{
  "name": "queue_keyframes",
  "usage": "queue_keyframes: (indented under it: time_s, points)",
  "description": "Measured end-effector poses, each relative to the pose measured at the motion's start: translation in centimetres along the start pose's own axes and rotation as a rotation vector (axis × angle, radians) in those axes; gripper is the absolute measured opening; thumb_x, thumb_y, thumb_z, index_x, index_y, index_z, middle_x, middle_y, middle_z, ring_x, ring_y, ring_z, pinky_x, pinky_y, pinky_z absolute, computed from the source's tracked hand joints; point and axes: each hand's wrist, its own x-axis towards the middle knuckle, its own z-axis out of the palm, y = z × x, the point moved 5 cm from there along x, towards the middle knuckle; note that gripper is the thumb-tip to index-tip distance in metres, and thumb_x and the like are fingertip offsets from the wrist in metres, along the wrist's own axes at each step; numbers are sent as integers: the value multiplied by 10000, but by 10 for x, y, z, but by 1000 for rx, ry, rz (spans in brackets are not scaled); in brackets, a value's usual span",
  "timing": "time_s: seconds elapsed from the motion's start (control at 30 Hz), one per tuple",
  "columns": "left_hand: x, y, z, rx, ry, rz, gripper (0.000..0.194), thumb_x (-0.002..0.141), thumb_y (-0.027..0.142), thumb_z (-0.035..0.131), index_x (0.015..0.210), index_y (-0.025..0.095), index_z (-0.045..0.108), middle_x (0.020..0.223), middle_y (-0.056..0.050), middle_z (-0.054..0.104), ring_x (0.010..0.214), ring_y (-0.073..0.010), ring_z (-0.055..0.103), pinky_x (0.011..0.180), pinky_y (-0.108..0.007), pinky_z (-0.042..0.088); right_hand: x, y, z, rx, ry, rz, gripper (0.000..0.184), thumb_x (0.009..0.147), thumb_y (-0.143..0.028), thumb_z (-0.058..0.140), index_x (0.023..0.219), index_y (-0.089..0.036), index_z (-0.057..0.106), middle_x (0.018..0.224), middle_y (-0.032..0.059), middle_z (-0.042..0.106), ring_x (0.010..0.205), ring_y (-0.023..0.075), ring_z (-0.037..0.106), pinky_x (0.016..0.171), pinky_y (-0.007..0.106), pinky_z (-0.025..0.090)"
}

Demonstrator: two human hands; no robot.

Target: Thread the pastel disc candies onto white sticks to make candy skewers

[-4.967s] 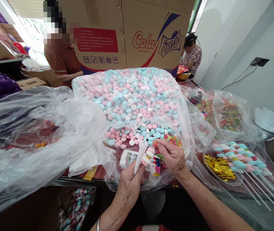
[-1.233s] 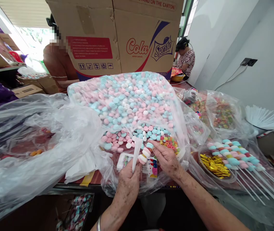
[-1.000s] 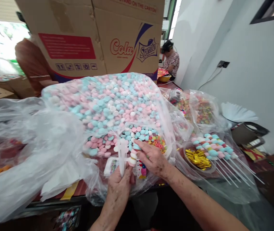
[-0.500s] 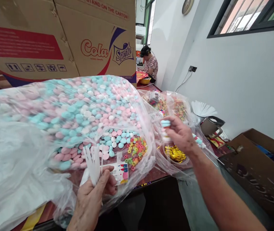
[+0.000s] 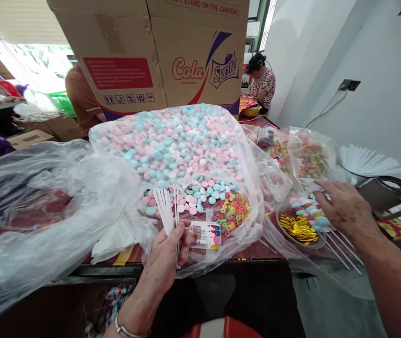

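Gripping thin white plastic-looking sticks point(image 5: 164, 206), left hand point(image 5: 167, 248) lower centre. Right hand point(image 5: 346, 211) just reached pink-and-blue candy skewers point(image 5: 311, 209), right of frame; can't tell its grip. Probably one more parked.

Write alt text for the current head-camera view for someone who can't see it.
A person's left hand grips a bundle of white sticks while the right hand is over candy skewers beside a bowl of gold strips. Beyond them, a clear plastic bag of pink, blue and white candies lies before a carton.
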Motion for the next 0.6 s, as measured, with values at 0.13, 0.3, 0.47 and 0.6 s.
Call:
queue_keyframes:
  time_s: [0.13,0.3,0.47,0.6]
  points:
    - [-2,-2,-1,3,-17,-39,414,752,493,728,937,135,633,542,82,514,336,-21,329,324,-139,218,20,-81,9,341,11,-191,283,959,-286,448,1025,-184,704,1016,134,738,957,256,663,893,397,495]
    - [-8,-9,-3,65,-27,-118,445,734,523,709,921,123,648,508,79,500,315,-23,308,312,-146,184,29,-168,56,405,-345,-370,238,935,-193,492,911,-204,729,867,67,724,848,221,631,797,339,476]
    - [-10,-14,-9,89,22,-131,427,736,508,696,933,134,642,521,63,543,324,-37,344,320,-147,202,28,-216,80,294,-498,-530,199,917,-168,552,844,-194,735,842,78,694,888,231,583,819,337,422]
    - [-7,-16,-9,52,-23,-149,433,731,529,714,886,129,660,528,64,524,336,-31,339,328,-148,195,23,-234,92,189,-601,-569,175,894,-137,571,838,-188,729,838,79,675,868,228,585,814,333,411]
